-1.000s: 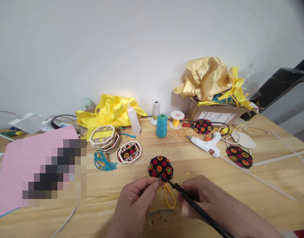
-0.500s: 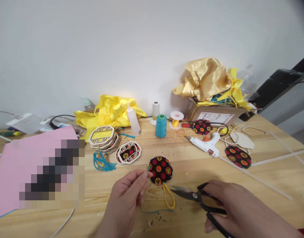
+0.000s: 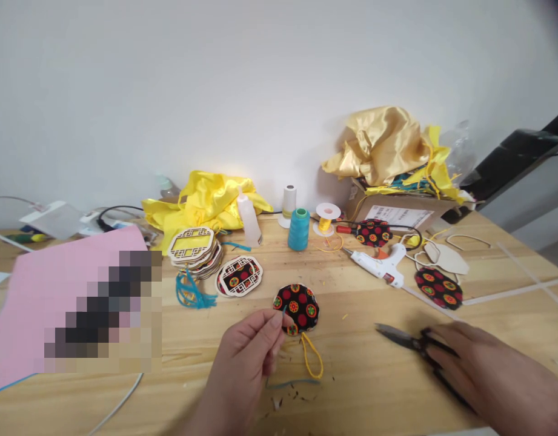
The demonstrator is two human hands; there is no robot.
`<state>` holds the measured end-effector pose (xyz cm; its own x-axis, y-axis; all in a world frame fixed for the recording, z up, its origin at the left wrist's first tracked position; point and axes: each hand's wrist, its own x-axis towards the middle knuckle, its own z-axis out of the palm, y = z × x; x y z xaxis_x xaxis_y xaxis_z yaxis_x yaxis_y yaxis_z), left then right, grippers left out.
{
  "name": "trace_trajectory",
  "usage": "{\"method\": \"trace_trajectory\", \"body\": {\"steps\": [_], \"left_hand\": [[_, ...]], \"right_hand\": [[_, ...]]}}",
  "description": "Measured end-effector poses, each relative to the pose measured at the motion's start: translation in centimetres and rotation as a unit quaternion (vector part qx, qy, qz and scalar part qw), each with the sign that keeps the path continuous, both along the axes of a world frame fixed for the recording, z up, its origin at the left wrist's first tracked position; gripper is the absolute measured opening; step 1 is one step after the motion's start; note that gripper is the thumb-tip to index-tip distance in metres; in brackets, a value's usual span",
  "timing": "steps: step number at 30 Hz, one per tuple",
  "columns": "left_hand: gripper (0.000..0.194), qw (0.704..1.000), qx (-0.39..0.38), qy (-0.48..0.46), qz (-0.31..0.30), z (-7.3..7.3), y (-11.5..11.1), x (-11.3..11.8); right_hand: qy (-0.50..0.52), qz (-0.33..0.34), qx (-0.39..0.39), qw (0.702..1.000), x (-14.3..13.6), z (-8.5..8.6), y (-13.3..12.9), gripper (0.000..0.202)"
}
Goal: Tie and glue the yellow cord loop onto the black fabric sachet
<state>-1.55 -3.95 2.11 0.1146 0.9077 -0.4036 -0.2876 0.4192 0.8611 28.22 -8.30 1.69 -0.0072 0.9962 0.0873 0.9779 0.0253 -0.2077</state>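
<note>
Between thumb and forefinger, my left hand (image 3: 251,348) pinches a thin teal thread (image 3: 293,383); its tip pokes up above the thumb and its tail trails on the table. Just behind these fingertips lies a round black fabric piece (image 3: 301,306) with red and orange flower patterns, partly covered by the fingers. A loop of yellow cord (image 3: 313,361) comes off its lower edge. To the right, my right hand (image 3: 469,357) is closed around the black handles of the scissors (image 3: 397,336), low over the table, blades pointing left.
Behind stand a teal thread cone (image 3: 298,231), a yellow cord spool (image 3: 326,219) and a squeeze bottle (image 3: 248,219). A white glue gun (image 3: 379,266) lies at right. Carved wooden frames (image 3: 192,248) are stacked at left beside a teal tassel (image 3: 192,292). A cardboard box (image 3: 397,210) holds fabric.
My right hand has carried the scissors to the right, away from the yellow loop. My left hand has shifted slightly right, over the fabric piece's edge, with the teal thread tip now showing.
</note>
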Motion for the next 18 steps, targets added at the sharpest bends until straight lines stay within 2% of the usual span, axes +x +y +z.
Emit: {"method": "trace_trajectory", "body": {"steps": [1, 3, 6, 8, 10, 13, 15, 18], "left_hand": [[0.021, 1.000, 0.004, 0.006, -0.008, 0.0, -0.1, 0.1], [0.022, 1.000, 0.006, 0.016, -0.025, 0.0, -0.2, 0.3], [0.022, 0.998, 0.009, 0.024, -0.054, 0.1, -0.4, 0.6], [0.021, 0.996, 0.019, 0.035, -0.077, 0.3, -0.6, 0.7], [0.022, 0.994, 0.030, 0.047, -0.097, 0.4, -0.8, 0.8], [0.024, 0.992, 0.029, 0.056, -0.107, 0.5, -0.9, 0.8], [0.026, 0.992, 0.030, 0.053, -0.110, 0.5, -1.0, 0.8], [0.025, 0.993, 0.012, -0.002, -0.114, 0.4, -0.9, 0.9]], "right_hand": [[0.020, 0.000, 0.006, 1.000, -1.5, 0.6, 0.4, 0.018], [0.135, 0.018, 0.025, 0.990, -5.0, 1.8, 1.4, 0.023], [0.331, 0.077, -0.046, 0.939, -10.0, 2.9, 3.0, 0.019], [0.408, 0.087, -0.064, 0.907, -12.3, 3.1, 4.0, 0.019], [0.444, 0.097, -0.075, 0.887, -13.5, 3.1, 4.7, 0.019], [0.464, 0.113, -0.081, 0.875, -14.1, 3.1, 5.2, 0.011], [0.467, 0.119, -0.077, 0.873, -14.0, 3.2, 5.3, 0.007], [0.461, 0.122, -0.069, 0.876, -13.8, 3.4, 5.3, 0.014]]}}
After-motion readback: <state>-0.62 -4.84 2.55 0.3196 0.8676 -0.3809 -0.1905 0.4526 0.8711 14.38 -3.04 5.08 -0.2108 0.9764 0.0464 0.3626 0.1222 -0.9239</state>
